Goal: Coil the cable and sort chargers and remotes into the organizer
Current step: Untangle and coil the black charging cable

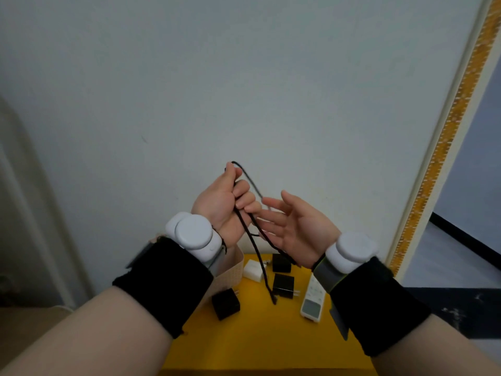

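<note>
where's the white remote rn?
Head view, lower right: white remote lies on the yellow table, right of a black charger, partly under the right wrist.

both raised: left hand [221, 206] fisted, right hand [296, 229] spread palm-up.

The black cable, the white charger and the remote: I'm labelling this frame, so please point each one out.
black cable [264, 270], head view, on the hanging strand below the hands.
white charger [252, 270], head view, on its top face.
remote [312, 308], head view, on its small screen.
</note>
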The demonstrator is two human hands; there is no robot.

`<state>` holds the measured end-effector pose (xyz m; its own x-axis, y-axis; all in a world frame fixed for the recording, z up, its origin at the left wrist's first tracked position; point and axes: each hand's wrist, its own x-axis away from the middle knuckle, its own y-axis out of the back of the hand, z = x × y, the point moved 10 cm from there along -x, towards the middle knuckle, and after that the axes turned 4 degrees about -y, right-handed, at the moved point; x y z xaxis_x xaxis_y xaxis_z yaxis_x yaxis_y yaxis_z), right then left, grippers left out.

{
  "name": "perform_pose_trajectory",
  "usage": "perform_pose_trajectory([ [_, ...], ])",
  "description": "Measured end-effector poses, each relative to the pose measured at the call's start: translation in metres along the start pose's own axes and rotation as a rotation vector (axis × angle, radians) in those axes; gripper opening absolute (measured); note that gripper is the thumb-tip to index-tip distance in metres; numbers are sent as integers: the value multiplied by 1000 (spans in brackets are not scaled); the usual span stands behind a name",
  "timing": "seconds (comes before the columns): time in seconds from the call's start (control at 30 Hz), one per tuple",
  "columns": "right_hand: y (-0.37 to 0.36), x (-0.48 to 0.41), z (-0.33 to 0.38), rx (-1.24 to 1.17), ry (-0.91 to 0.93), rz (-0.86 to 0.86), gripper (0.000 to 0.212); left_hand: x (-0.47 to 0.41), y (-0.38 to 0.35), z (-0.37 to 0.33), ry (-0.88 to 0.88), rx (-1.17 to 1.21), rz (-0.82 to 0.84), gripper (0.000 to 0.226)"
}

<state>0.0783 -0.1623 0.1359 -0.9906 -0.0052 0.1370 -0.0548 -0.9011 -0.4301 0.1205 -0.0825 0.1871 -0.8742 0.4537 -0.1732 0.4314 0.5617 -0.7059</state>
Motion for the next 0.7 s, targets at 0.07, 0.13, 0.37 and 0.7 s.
perform_pose_trajectory([
  [0.07, -4, 3, -2, 142, -9, 25, 39, -2, 6, -1, -16, 26, -36, 34],
  [0.13, -10, 6, -3, 342, 18, 40, 37, -4, 12, -1, -24, 42, -80, 34],
  [0.37, -38, 9, -26, 775, 40, 168, 9, -6, 18, 0, -17, 68, -148, 31],
  [0.7, -24, 3, -5, 222, 50, 126, 19, 6, 24, 3, 71, -165, -56, 30],
])
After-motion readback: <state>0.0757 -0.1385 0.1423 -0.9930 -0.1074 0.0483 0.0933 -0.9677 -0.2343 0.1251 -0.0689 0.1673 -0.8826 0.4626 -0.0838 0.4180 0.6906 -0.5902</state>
